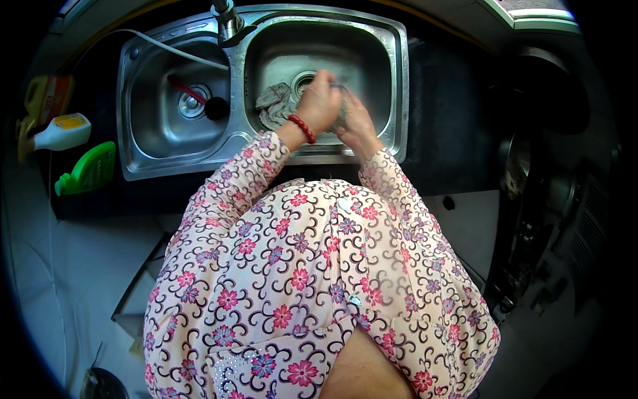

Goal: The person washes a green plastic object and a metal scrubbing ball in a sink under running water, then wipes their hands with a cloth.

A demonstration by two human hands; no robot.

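Note:
Over the right basin (369, 55) of a stainless steel double sink, my left hand (319, 102) and my right hand (358, 119) are close together. Between them they grip a dark grey, cloth-like piece (340, 114), blurred and largely hidden by my fingers. A red beaded bracelet (302, 128) circles my left wrist. Left of my hands, a crumpled grey-white cloth (274, 105) lies on the basin floor. Partly behind my left hand is the round drain (301, 84).
A red-handled brush (189, 92) lies in the left basin (149, 112); a white hose (174, 52) reaches over it. The faucet (228, 22) rises behind the divider. Plastic bottles, including a green one (92, 169) and a white one (65, 132), are at left. A dark pan (543, 90) is at right.

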